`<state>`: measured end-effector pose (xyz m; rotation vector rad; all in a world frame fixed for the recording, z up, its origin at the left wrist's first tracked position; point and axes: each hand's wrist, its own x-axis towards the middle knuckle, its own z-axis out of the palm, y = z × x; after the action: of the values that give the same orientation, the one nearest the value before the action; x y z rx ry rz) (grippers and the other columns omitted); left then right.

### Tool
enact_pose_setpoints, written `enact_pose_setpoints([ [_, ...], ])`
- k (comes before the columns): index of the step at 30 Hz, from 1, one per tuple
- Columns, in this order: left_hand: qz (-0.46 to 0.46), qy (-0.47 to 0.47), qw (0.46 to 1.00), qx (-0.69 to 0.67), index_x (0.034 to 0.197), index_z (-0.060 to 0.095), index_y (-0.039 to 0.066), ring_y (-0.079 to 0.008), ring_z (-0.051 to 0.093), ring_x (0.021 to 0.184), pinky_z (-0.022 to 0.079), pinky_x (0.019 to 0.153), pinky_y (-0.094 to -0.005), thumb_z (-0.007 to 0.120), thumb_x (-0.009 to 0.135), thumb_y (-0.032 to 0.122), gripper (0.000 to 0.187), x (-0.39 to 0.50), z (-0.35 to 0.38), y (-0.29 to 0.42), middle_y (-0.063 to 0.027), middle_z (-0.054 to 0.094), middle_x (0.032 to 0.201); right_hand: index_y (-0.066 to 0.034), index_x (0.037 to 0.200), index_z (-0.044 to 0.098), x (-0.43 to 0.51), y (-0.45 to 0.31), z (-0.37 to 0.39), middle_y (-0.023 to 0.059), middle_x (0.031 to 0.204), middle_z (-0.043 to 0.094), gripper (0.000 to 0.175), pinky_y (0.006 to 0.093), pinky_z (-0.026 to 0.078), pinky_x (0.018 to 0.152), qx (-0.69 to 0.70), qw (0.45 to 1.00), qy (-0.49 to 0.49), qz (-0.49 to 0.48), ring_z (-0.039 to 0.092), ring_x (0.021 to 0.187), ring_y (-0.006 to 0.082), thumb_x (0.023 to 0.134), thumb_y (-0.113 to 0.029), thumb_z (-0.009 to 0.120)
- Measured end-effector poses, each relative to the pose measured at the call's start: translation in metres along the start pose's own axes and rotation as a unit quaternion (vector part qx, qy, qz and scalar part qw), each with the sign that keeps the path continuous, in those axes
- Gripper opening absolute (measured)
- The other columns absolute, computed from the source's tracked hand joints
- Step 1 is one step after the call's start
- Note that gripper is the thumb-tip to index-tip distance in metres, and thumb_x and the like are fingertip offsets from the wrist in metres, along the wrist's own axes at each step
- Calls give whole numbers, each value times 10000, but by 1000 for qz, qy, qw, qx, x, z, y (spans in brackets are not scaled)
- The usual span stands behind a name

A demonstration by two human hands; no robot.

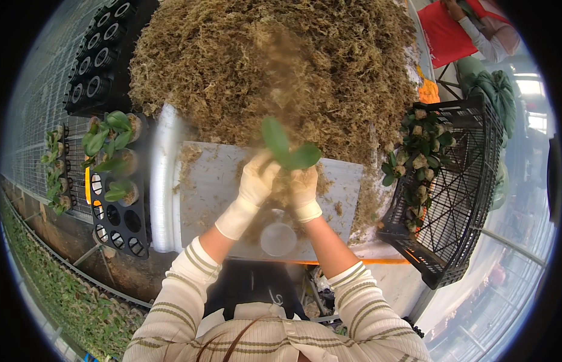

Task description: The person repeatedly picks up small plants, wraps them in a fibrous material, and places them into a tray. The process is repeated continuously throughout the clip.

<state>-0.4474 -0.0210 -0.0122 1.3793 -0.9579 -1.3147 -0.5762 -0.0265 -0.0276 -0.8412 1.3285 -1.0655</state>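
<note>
A young broad-leaved plant (288, 156), orchid-like with two large green leaves, stands upright between my gloved hands. My left hand (257, 178) closes around its base from the left, fingers curled in. My right hand (304, 184) grips the same base from the other side. The roots are mostly hidden by the gloves and blurred, with brown moss around them. Just below my hands, a clear plastic cup (278, 239) rests on the grey work board (208, 181), which is strewn with moss scraps. Beyond the board rises a large heap of brown sphagnum-like moss (272, 59).
Left of the board lies a long translucent white cylinder (165, 181). Past it, a black plug tray (146, 226) holds several potted plants, near black pots (94, 86). At right, a tilted black crate (466, 194) contains young plants (419, 158). A co-worker's sleeve (482, 40) shows upper right.
</note>
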Motion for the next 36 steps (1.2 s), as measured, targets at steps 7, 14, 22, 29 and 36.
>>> enact_pose_setpoints([
  [7, 213, 33, 965, 148, 1230, 659, 80, -325, 606, 1180, 406, 1068, -468, 502, 995, 363, 399, -4, -2, -30, -144, 669, 1221, -169, 1392, 567, -9, 34, -3, 115, 1335, 526, 457, 422, 374, 1060, -281, 940, -40, -192, 500, 1190, 299, 944, -262, 571],
  [14, 155, 80, 959, 222, 1120, 688, 76, -356, 611, 1151, 368, 1075, -516, 531, 948, 285, 312, 7, 25, -25, -177, 675, 1182, -109, 1392, 560, 14, 26, -22, 105, 1646, 236, 442, 540, 66, 1235, -542, 806, -22, -236, 154, 1525, 366, 958, -152, 486],
  [22, 168, 93, 980, 43, 1054, 681, 38, -286, 668, 954, 511, 862, -371, 604, 987, 365, 343, 16, 49, 68, -131, 696, 1037, 19, 1371, 505, -21, -63, 24, 118, 1296, 605, 517, 340, 462, 1018, 133, 990, 33, -40, 579, 1196, 232, 1074, -382, 370],
  [29, 99, 47, 993, -33, 1153, 665, -24, -182, 693, 786, 535, 745, -307, 634, 974, 448, 506, -14, 41, 121, -88, 743, 958, 33, 1489, 351, -55, -135, 17, 151, 1531, 373, 522, 345, 262, 1163, 20, 977, -136, -163, 350, 1408, 222, 1074, -280, 393],
  [36, -157, -31, 901, -403, 1190, 649, 0, -230, 700, 901, 584, 797, -381, 625, 929, 549, 608, -14, 10, 96, -129, 726, 1031, -25, 1542, 291, -68, -127, -19, 117, 1535, 419, 504, 345, 277, 1201, 124, 987, -98, 26, 358, 1429, 251, 1093, -252, 312],
])
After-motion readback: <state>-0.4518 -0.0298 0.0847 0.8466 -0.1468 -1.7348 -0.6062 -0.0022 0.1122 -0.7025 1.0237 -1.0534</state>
